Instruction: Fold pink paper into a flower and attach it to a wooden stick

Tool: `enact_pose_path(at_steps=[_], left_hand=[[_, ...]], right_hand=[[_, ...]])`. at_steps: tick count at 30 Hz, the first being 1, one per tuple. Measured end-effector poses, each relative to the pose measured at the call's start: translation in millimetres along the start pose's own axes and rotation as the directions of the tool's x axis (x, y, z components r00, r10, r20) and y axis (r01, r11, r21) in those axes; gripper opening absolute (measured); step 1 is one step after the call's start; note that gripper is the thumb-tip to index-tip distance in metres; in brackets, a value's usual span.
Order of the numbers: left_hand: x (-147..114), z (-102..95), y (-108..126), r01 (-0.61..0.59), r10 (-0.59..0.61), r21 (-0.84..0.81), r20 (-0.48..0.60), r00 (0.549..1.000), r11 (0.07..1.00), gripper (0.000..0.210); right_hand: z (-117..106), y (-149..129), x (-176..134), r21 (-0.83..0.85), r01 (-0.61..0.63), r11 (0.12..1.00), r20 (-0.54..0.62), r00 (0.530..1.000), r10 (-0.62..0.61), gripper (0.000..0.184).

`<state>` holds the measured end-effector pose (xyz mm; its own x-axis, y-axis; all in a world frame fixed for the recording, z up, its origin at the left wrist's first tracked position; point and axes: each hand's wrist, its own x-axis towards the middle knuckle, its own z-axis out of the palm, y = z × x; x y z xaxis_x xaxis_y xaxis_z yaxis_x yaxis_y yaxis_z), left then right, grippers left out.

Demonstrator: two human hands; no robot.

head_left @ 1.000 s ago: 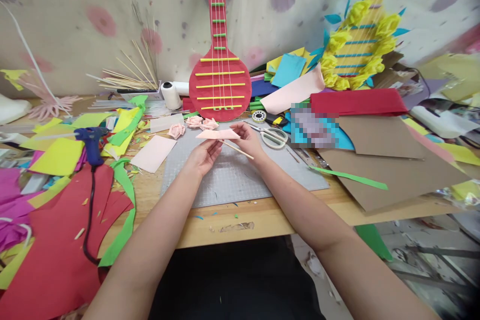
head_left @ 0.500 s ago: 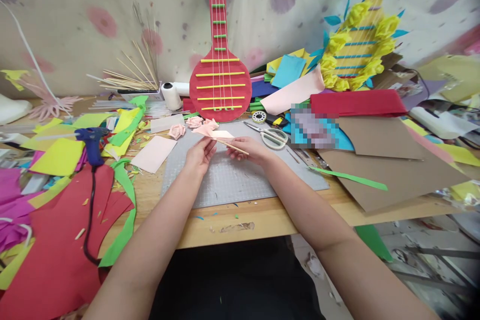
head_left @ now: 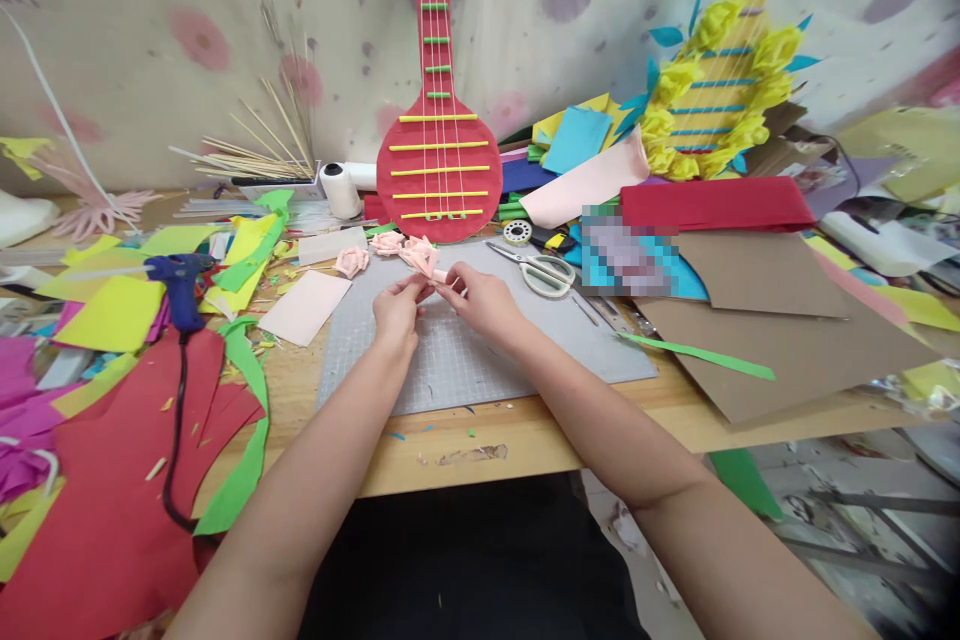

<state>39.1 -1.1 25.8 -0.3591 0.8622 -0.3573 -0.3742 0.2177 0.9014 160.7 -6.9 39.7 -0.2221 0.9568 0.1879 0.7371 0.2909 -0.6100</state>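
Observation:
My left hand (head_left: 401, 308) and my right hand (head_left: 480, 302) meet above the grey cutting mat (head_left: 480, 360). Between their pinched fingertips is a piece of pale pink paper (head_left: 439, 276), small and partly covered by the fingers. The thin wooden stick seen earlier cannot be made out now. Just beyond my fingertips are pink paper roses (head_left: 351, 262), the closest one overlapping the held paper in view. A pale pink paper rectangle (head_left: 307, 308) lies left of my left hand. Scissors with white handles (head_left: 547, 275) rest right of my right hand.
A red paper lute (head_left: 439, 170) leans on the wall behind the mat. At left, a blue glue gun (head_left: 182, 290) stands among coloured scraps, its black cord over red paper (head_left: 127, 480). Brown card sheets (head_left: 795, 350) cover the right side. A yellow flowered instrument (head_left: 709, 100) leans behind.
My right hand has turned and come in closer to my left, its fingers now pinching at the pink paper. The wooden stick that pointed right has gone from sight.

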Motion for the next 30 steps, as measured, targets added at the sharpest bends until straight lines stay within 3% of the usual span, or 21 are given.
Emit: enact_pose_path(at_steps=[3, 6, 9, 10, 12, 18, 23, 30], left_hand=[[2, 1.0, -5, -0.041, 0.037, 0.125, 0.035, 0.999, 0.991, 0.017], [8, -1.9, -9, -0.243, 0.224, 0.292, 0.098, 0.97, 0.925, 0.023], [10, -6.8, -9, -0.547, 0.515, 0.508, 0.219, 0.829, 0.665, 0.019], [9, -7.9, -9, -0.603, 0.569, 0.571, 0.267, 0.778, 0.557, 0.019], [3, -8.5, -8, -0.645, 0.595, 0.643, 0.346, 0.726, 0.414, 0.022], [-11, -3.5, -8, -0.673, 0.554, 0.697, 0.468, 0.689, 0.249, 0.035], [-12, -2.0, -10, -0.65, 0.537, 0.752, 0.506, 0.675, 0.109, 0.042], [-10, -3.7, -9, -0.604, 0.455, 0.786, 0.494, 0.741, 0.13, 0.024]], right_hand=[[4, -7, -1, -0.175, 0.02, 0.984, -0.022, 0.999, -0.025, 0.022], [5, -3, 3, -0.2, -0.005, 0.98, -0.048, 0.999, -0.005, 0.024], [6, 9, 9, -0.087, -0.03, 0.996, -0.062, 0.998, 0.025, 0.022], [6, 13, 10, -0.035, -0.036, 0.999, -0.062, 0.997, 0.034, 0.021], [7, 18, 12, 0.046, -0.05, 0.998, -0.064, 0.997, 0.052, 0.019], [6, 21, 12, 0.145, -0.077, 0.986, -0.038, 0.996, 0.084, 0.016], [4, 22, 11, 0.09, -0.089, 0.992, -0.01, 0.996, 0.09, 0.014], [1, 19, 8, -0.08, -0.068, 0.994, 0.024, 0.997, 0.07, 0.017]])
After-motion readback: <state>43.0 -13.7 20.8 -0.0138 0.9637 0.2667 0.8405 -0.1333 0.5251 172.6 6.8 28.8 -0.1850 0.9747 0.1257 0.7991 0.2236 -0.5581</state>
